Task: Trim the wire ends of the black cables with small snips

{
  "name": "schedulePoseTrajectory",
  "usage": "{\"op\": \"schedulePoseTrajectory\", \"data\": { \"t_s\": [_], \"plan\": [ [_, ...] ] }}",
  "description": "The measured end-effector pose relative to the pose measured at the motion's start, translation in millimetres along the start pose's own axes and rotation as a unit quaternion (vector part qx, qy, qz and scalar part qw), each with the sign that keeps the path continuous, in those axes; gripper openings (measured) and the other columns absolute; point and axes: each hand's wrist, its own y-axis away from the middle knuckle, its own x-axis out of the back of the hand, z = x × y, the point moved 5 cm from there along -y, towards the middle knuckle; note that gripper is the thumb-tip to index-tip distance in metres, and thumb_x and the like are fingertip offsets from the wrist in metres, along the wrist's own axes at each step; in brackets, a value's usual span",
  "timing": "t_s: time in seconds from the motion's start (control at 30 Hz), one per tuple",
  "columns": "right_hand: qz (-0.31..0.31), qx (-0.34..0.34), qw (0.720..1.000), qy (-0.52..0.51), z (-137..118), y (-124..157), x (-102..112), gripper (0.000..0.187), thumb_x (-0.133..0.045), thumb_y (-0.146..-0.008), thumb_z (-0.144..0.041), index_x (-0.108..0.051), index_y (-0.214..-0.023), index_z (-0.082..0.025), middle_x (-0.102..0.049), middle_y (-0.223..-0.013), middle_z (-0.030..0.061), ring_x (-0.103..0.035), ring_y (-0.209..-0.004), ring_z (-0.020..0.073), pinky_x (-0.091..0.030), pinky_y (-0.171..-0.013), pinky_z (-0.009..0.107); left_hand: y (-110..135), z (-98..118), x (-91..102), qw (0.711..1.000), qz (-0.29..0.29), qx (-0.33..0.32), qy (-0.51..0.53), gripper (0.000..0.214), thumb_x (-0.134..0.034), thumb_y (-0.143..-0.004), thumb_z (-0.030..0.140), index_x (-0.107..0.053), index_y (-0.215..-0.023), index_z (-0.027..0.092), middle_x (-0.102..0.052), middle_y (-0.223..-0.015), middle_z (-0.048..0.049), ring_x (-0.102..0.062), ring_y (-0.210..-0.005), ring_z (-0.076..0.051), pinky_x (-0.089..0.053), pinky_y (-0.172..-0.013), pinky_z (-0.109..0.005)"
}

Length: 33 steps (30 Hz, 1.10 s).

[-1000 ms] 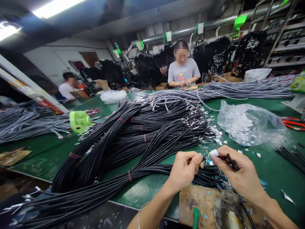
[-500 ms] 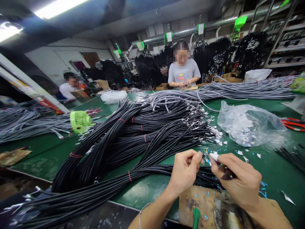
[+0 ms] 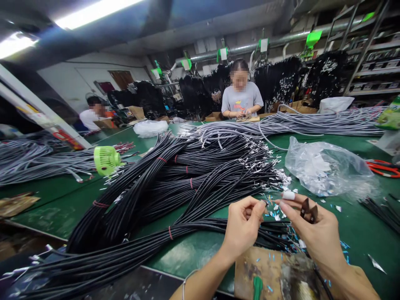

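Note:
My left hand (image 3: 242,227) pinches the stripped end of a black cable (image 3: 268,203) between thumb and forefinger, with thin coloured wires showing at the tip. My right hand (image 3: 315,233) sits just to its right, fingertips touching those wires, and holds a small dark cutting tool (image 3: 308,211) against the palm; its forefinger wears a white tape wrap (image 3: 288,195). Both hands hover above a bundle of black cables (image 3: 175,233) that lies across the green table (image 3: 359,225).
A big heap of black cables (image 3: 187,175) with metal ends fills the middle. A clear plastic bag (image 3: 325,166), red-handled pliers (image 3: 383,167), a green fan (image 3: 105,160), grey cables (image 3: 312,118) and a worn board (image 3: 275,275) lie about. Two people work at the far side.
My right hand has opened slightly and lifted, so the dark tool in it now shows more. My left hand keeps its pinch on the cable end. The view has tilted down slightly.

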Motion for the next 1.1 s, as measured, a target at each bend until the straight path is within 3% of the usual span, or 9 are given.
{"op": "schedulePoseTrajectory", "data": {
  "t_s": [0.1, 0.27, 0.5, 0.73, 0.93, 1.1],
  "plan": [
    [-0.03, -0.063, 0.996, -0.063, 5, 0, -3, 0.028, -0.072, -0.071, -0.033, -0.066, -0.092, -0.016, -0.074, -0.073, 0.0066, -0.07, -0.067, 0.0216, -0.054, -0.047, 0.025, 2, 1, -1.4, 0.999, 0.003, -0.017, -0.028, 0.035, -0.055, -0.085, 0.043, -0.059, -0.07, 0.012, -0.048, -0.053, 0.0018, -0.04, -0.044, -0.007, -0.032, -0.043, -0.019],
    [-0.027, -0.087, 0.993, -0.074, 10, 2, 0, 0.031, -0.073, -0.07, -0.034, -0.066, -0.095, -0.016, -0.074, -0.081, 0.0084, -0.07, -0.066, 0.0207, -0.052, -0.041, 0.022, 7, 10, -2.4, 0.992, 0.016, -0.073, -0.098, 0.018, -0.06, -0.083, 0.027, -0.065, -0.072, 0.012, -0.062, -0.067, -0.0038, -0.055, -0.061, -0.013, -0.043, -0.056, -0.022],
    [-0.04, -0.058, 0.995, -0.064, 5, -4, 4, 0.024, -0.075, -0.067, -0.03, -0.069, -0.087, -0.018, -0.075, -0.075, 0.0045, -0.072, -0.067, 0.0209, -0.06, -0.065, 0.029, 9, 22, -3.8, 0.973, 0.014, -0.141, -0.184, 0.011, -0.064, -0.08, 0.02, -0.067, -0.071, 0.014, -0.062, -0.067, -0.0023, -0.051, -0.058, -0.012, -0.037, -0.052, -0.022],
    [-0.053, -0.009, 0.999, -0.01, 0, -3, 8, 0.016, -0.073, -0.069, -0.028, -0.072, -0.083, -0.02, -0.075, -0.076, 0.0031, -0.071, -0.064, 0.0184, -0.06, -0.06, 0.025, 11, 28, -7.1, 0.96, 0.013, -0.184, -0.209, 0.008, -0.063, -0.079, 0.014, -0.064, -0.071, 0.014, -0.062, -0.069, -0.0031, -0.053, -0.063, -0.012, -0.04, -0.055, -0.02],
    [-0.048, 0.004, 0.999, 0.012, -2, -1, 7, 0.017, -0.071, -0.07, -0.028, -0.071, -0.085, -0.02, -0.075, -0.076, 0.0031, -0.07, -0.06, 0.0168, -0.059, -0.055, 0.022, 12, 27, -8.9, 0.956, 0.022, -0.187, -0.224, 0.008, -0.063, -0.079, 0.012, -0.063, -0.071, 0.013, -0.06, -0.068, -0.0026, -0.053, -0.062, -0.011, -0.039, -0.055, -0.02],
    [-0.039, -0.01, 0.999, 0.028, -1, -2, 9, 0.02, -0.071, -0.069, -0.029, -0.072, -0.085, -0.018, -0.075, -0.072, 0.0041, -0.07, -0.058, 0.0194, -0.058, -0.048, 0.025, 13, 23, -6.0, 0.968, 0.035, -0.149, -0.2, 0.011, -0.06, -0.082, 0.018, -0.062, -0.073, 0.013, -0.059, -0.068, -0.0024, -0.051, -0.059, -0.01, -0.037, -0.049, -0.019]
  ]
}}
